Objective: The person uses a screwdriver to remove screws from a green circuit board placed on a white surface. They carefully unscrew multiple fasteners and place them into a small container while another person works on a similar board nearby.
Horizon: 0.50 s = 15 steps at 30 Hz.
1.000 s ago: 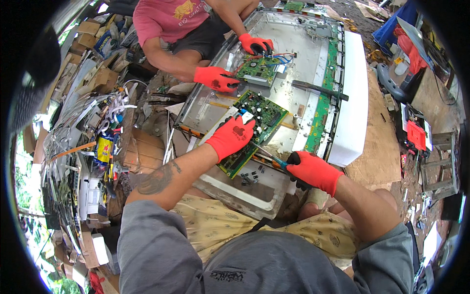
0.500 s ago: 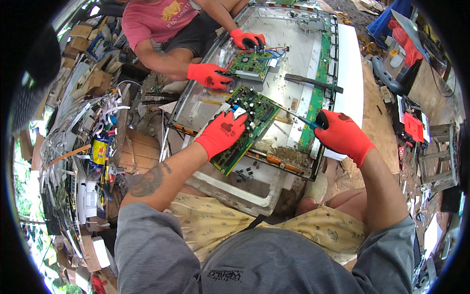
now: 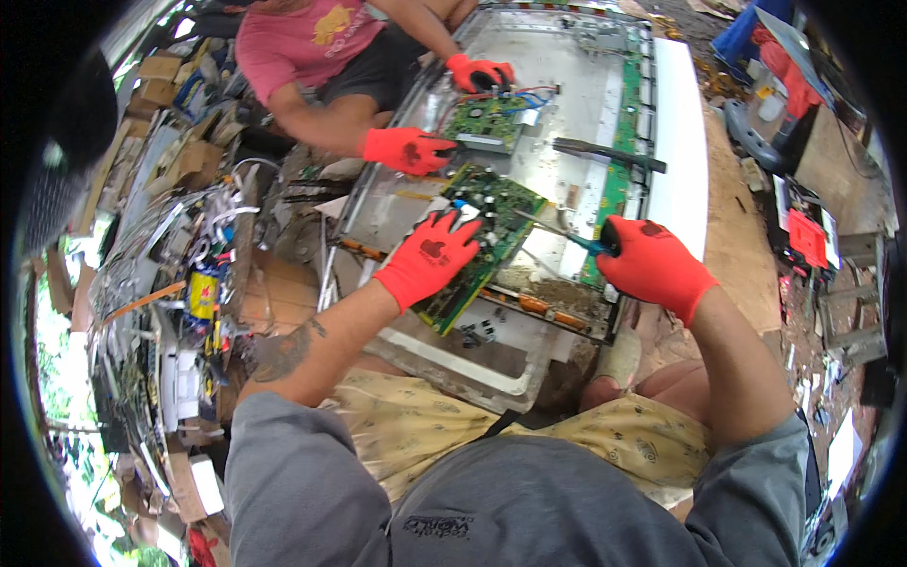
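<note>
My left hand, in a red glove, grips a large green circuit board lying tilted over the near edge of a big metal panel frame. My gloved right hand is closed on the teal handle of a screwdriver, whose shaft reaches left to the board's upper right part; the exact tip contact is unclear. Small dark loose pieces lie on a pale tray below the board. Beyond it, a co-worker's red-gloved hands are at a smaller board with red and blue wires.
A dark metal bar lies across the panel's right side, beside a long white part. Scrap strips and cardboard are piled at my left. At my right are an open black and red case and a wooden frame.
Since a second ago my right hand has moved up and right with the screwdriver, its shaft now higher on the board. My left hand still grips the board; the view has shifted slightly.
</note>
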Motion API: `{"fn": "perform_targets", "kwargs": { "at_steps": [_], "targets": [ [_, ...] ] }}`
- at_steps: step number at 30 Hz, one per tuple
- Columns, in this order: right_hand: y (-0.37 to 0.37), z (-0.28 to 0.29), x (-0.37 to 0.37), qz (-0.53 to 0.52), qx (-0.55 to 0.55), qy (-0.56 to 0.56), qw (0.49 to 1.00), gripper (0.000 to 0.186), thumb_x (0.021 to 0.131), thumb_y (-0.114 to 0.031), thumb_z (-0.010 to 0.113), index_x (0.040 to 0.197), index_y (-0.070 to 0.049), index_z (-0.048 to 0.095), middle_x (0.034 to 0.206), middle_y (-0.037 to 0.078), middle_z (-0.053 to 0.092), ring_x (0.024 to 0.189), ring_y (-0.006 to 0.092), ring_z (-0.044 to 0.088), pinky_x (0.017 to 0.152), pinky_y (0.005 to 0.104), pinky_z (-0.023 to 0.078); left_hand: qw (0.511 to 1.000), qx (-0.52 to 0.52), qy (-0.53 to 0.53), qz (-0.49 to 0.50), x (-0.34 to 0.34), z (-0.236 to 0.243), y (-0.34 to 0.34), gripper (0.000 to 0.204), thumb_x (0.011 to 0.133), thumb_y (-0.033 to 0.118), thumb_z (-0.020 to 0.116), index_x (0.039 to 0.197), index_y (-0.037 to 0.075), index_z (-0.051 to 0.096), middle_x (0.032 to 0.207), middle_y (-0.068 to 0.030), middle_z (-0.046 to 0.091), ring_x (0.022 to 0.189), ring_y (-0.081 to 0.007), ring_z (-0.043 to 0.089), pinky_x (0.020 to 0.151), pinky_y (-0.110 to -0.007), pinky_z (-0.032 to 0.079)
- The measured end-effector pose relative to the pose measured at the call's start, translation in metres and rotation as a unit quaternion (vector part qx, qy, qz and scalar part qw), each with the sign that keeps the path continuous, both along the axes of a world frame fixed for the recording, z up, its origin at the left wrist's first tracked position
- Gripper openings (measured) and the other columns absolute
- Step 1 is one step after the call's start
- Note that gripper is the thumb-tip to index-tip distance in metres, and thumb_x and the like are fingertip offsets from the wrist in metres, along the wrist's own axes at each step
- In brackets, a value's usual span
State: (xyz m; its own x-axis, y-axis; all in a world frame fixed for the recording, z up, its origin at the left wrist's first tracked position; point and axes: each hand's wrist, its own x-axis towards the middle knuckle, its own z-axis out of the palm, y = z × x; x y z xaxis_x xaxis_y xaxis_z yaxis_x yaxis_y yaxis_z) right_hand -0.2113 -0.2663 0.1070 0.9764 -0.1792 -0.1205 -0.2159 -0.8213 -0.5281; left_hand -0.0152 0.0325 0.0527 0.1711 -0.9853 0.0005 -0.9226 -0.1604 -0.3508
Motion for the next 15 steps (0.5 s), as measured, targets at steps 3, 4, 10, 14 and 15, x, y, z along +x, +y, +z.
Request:
{"fn": "perform_targets", "kwargs": {
  "at_steps": [3, 4, 10, 14, 15],
  "targets": [
    [-0.004, -0.003, -0.002, -0.007, -0.007, -0.009, 1.0, 0.03, 0.09, -0.031, 0.063, 0.103, -0.004, 0.062, 0.097, 0.022, 0.07, 0.098, 0.0413, 0.067, 0.086, 0.0484, 0.053, 0.991, -0.077, 0.101, 0.035, -0.019, 0.013, 0.008, 0.029, 0.086, 0.019, 0.07, 0.114, 0.014, 0.069, 0.132, -0.0123, 0.061, 0.122, -0.0348, 0.058, 0.1, -0.048, 0.048],
    [-0.003, -0.003, -0.001, -0.003, 0.007, -0.01, 1.0, 0.03, 0.089, -0.03, 0.063, 0.103, -0.004, 0.062, 0.097, 0.022, 0.07, 0.097, 0.0411, 0.067, 0.085, 0.0485, 0.053, 0.985, -0.111, 0.123, 0.051, -0.023, 0.02, 0.017, 0.034, 0.082, 0.019, 0.077, 0.115, 0.013, 0.07, 0.123, -0.0138, 0.064, 0.116, -0.035, 0.061, 0.098, -0.046, 0.05],
    [0.001, -0.005, -0.005, 0.005, 0.032, 0.014, 0.999, 0.028, 0.089, -0.027, 0.064, 0.102, -0.002, 0.062, 0.097, 0.023, 0.07, 0.095, 0.0416, 0.067, 0.083, 0.0483, 0.053, 0.879, -0.332, 0.196, 0.281, -0.006, 0.05, 0.103, 0.032, 0.085, 0.016, 0.076, 0.116, 0.007, 0.071, 0.116, -0.0174, 0.067, 0.107, -0.0394, 0.065, 0.091, -0.047, 0.054],
    [0.011, -0.001, 0.001, 0.011, 0.06, 0.006, 0.998, 0.027, 0.089, -0.023, 0.064, 0.104, -0.001, 0.063, 0.097, 0.023, 0.07, 0.094, 0.0414, 0.067, 0.082, 0.0465, 0.052, 0.825, -0.32, -0.055, 0.462, 0.078, 0.064, 0.249, 0.039, 0.089, 0.026, 0.073, 0.126, 0.014, 0.069, 0.127, -0.0238, 0.062, 0.119, -0.0414, 0.061, 0.097, -0.047, 0.052],
    [0.015, 0.0, 0.002, 0.011, 0.064, 0.006, 0.998, 0.027, 0.089, -0.023, 0.064, 0.105, -0.001, 0.063, 0.097, 0.023, 0.07, 0.094, 0.0412, 0.067, 0.082, 0.046, 0.052, 0.819, -0.309, -0.077, 0.477, 0.098, 0.071, 0.29, 0.039, 0.089, 0.029, 0.073, 0.125, 0.014, 0.07, 0.128, -0.0233, 0.063, 0.118, -0.0414, 0.062, 0.096, -0.049, 0.052]
  ]
}}
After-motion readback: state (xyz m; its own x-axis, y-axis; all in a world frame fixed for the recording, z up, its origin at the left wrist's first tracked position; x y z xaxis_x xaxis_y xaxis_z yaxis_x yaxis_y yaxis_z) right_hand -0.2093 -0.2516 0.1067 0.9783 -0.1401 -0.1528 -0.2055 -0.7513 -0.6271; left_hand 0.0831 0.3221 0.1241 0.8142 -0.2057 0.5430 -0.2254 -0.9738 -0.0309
